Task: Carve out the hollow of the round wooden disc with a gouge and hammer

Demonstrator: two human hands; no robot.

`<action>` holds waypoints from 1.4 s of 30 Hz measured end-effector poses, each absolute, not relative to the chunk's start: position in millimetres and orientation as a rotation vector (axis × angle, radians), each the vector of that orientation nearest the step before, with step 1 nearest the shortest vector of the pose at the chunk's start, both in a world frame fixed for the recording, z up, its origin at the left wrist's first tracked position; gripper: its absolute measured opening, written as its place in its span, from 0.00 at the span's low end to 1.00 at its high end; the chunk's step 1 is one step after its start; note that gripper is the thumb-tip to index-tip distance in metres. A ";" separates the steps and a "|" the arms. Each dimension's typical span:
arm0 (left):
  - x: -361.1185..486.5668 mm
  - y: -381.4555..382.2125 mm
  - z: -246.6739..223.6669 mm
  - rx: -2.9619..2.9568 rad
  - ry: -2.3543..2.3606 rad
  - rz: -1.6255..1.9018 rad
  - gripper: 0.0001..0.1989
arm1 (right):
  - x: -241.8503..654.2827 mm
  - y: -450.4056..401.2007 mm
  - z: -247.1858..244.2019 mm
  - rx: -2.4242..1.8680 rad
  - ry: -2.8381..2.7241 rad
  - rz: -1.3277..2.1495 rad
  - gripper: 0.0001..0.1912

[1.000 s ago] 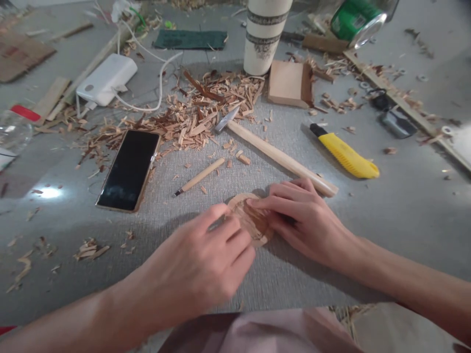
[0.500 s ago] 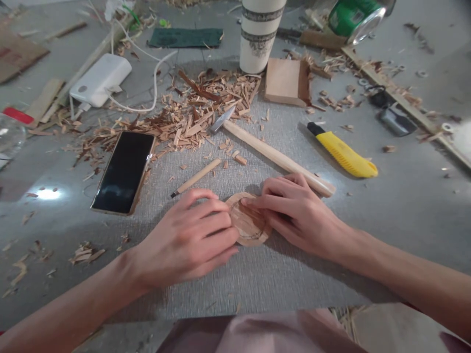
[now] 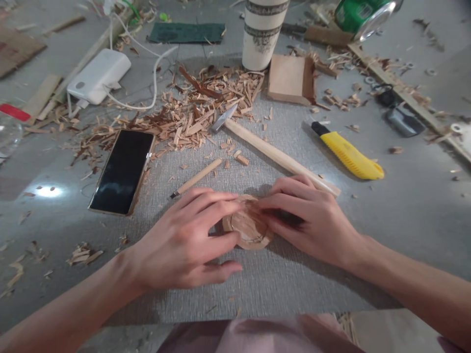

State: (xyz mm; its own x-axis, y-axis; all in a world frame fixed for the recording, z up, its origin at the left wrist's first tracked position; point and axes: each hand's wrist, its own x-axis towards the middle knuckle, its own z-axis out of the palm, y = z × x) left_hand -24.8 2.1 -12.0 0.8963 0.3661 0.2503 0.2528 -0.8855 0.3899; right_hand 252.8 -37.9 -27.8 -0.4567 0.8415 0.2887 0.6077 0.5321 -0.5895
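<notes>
A small round wooden piece (image 3: 250,229) with a curved line drawn inside its rim lies flat on the grey textured table. My left hand (image 3: 193,238) is open at its left side, fingers spread, with the index and middle fingertips reaching over it. At its upper right edge, my right hand (image 3: 307,208) has its fingers drawn together on the wood; their tips are partly hidden and blurred. A hammer (image 3: 270,149) lies just beyond, its handle end near my right knuckles. Left of it rests a slim wooden-handled carving tool (image 3: 198,177).
A yellow utility knife (image 3: 349,154) lies at the right, a phone (image 3: 123,171) at the left. Wood chips (image 3: 195,117) are heaped behind. Farther back are a paper cup (image 3: 261,39), a power bank (image 3: 99,76) with cable, a cardboard piece (image 3: 287,78) and a green can (image 3: 362,17).
My left fingers have spread apart, and the upper ones have reached farther over the wooden piece. My right hand's index finger has drawn back slightly to the right. The view has shifted a little.
</notes>
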 end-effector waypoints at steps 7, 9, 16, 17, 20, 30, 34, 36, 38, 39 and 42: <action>-26.2 4.0 -11.5 2.711 0.440 0.392 0.12 | 250.9 -39.1 -27.6 -1.259 -2.157 0.588 0.07; -27.1 5.1 -11.2 2.721 0.413 0.387 0.12 | 250.3 -39.6 -27.6 -1.268 -2.144 0.599 0.08; -27.6 6.8 -8.3 2.758 0.357 0.350 0.12 | 250.9 -37.7 -28.4 -1.275 -2.144 0.594 0.11; -27.1 6.2 -8.1 2.759 0.360 0.347 0.12 | 251.2 -37.2 -28.3 -1.274 -2.144 0.595 0.11; -25.5 4.0 -7.6 2.774 0.359 0.356 0.14 | 251.9 -36.5 -27.3 -1.274 -2.140 0.605 0.12; -25.7 1.0 -7.1 2.774 0.392 0.337 0.15 | 253.3 -39.9 -25.1 -1.299 -2.169 0.681 0.15; -25.3 2.6 -8.2 2.792 0.373 0.354 0.16 | 254.7 -40.2 -25.0 -1.271 -2.165 0.618 0.10; -25.8 3.1 -8.3 2.800 0.366 0.354 0.16 | 255.7 -39.6 -25.7 -1.249 -2.156 0.573 0.08; -26.6 3.0 -8.2 2.809 0.360 0.356 0.16 | 256.4 -39.0 -26.8 -1.233 -2.155 0.561 0.07; -27.0 2.9 -8.2 2.816 0.360 0.361 0.16 | 256.6 -38.8 -27.3 -1.227 -2.160 0.564 0.07; -27.5 2.4 -7.7 2.845 0.364 0.372 0.17 | 256.6 -38.5 -28.8 -1.213 -2.171 0.569 0.07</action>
